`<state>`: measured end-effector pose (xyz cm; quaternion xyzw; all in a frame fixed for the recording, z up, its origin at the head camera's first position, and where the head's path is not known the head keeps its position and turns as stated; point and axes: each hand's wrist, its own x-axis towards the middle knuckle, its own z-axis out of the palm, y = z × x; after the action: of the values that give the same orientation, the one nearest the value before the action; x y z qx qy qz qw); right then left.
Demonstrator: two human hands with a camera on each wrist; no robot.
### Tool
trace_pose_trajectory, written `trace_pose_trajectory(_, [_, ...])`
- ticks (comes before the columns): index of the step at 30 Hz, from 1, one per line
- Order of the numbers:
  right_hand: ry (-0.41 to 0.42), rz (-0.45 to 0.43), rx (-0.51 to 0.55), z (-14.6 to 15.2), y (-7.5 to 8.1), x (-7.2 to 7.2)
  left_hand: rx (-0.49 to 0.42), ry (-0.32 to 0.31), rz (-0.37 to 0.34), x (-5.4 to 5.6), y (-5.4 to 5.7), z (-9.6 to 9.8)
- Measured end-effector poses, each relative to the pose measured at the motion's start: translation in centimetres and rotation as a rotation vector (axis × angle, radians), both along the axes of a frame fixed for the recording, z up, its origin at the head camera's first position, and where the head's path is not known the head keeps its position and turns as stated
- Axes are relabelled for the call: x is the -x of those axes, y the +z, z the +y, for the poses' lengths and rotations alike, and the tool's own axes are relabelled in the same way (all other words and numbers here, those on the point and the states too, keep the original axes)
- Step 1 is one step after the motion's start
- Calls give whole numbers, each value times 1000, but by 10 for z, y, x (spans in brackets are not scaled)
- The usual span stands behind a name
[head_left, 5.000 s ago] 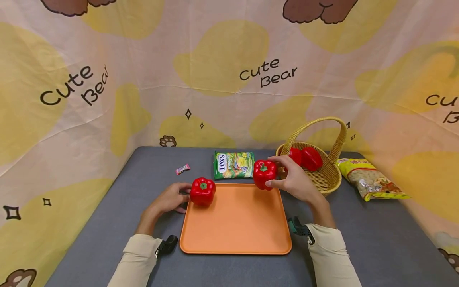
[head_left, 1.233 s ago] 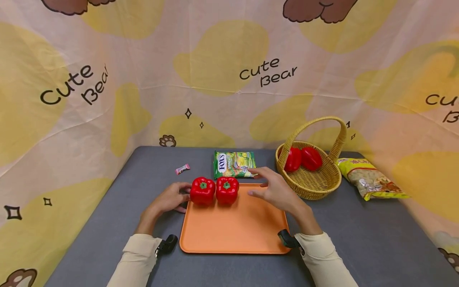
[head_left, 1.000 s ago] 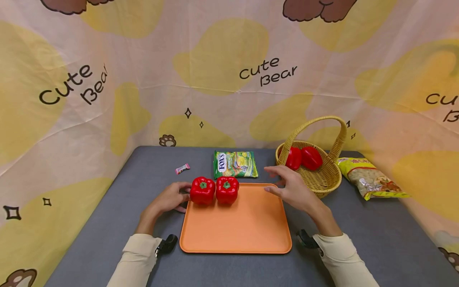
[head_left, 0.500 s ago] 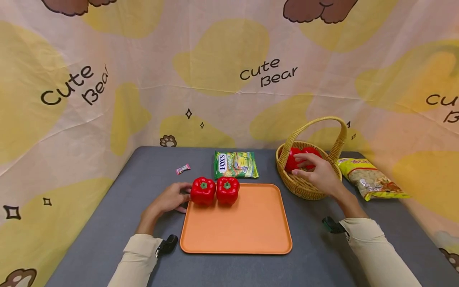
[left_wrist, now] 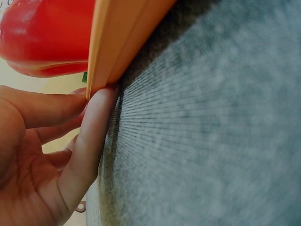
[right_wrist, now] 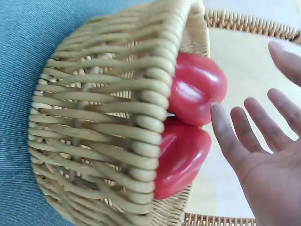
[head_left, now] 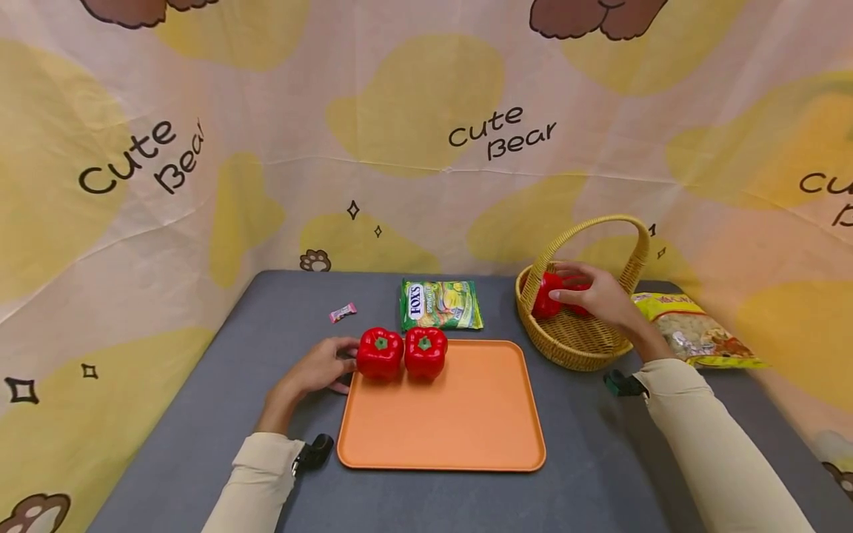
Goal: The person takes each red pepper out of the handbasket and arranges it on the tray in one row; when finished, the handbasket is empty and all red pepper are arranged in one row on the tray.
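My left hand point(head_left: 320, 366) is at the left rim of the orange tray point(head_left: 446, 429). In the left wrist view its fingertips pinch the tray's edge point(left_wrist: 109, 52), one finger lying between tray and table. Two red bell peppers stand side by side on the tray's far left, the left one point(head_left: 380, 354) close to that hand and the other point(head_left: 425, 354) right of it. My right hand point(head_left: 596, 300) is over the wicker basket point(head_left: 566, 352), fingers spread. Two more bell peppers lie inside, one upper point(right_wrist: 200, 89) and one lower point(right_wrist: 181, 157) in the right wrist view; the fingertips are beside them, without a grip.
A green FOX'S candy bag point(head_left: 441, 305) lies behind the tray, with a small pink wrapped sweet point(head_left: 343, 312) to its left. The basket's tall handle point(head_left: 603, 222) arches over its opening. A yellow food bag point(head_left: 700, 333) lies right of the basket.
My right hand set a bell pepper on the tray beside the first, let go, then moved right and into the basket's opening. My left hand stayed at the tray's edge.
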<state>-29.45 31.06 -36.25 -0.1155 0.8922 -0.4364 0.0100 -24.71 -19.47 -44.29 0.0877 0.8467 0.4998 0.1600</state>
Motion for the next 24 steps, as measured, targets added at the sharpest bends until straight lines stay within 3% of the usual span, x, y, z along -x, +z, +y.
trace_pose_trajectory(8, [0, -105, 69, 0, 2, 13, -8, 5, -9, 0, 1, -1])
trace_pose_trajectory(16, [27, -91, 26, -1, -9, 23, -8, 5, -8, 0, 0, -1])
trace_pose_trajectory(24, [53, -103, 39, 1, -15, 24, -10, 2, -5, 1, -1, -1])
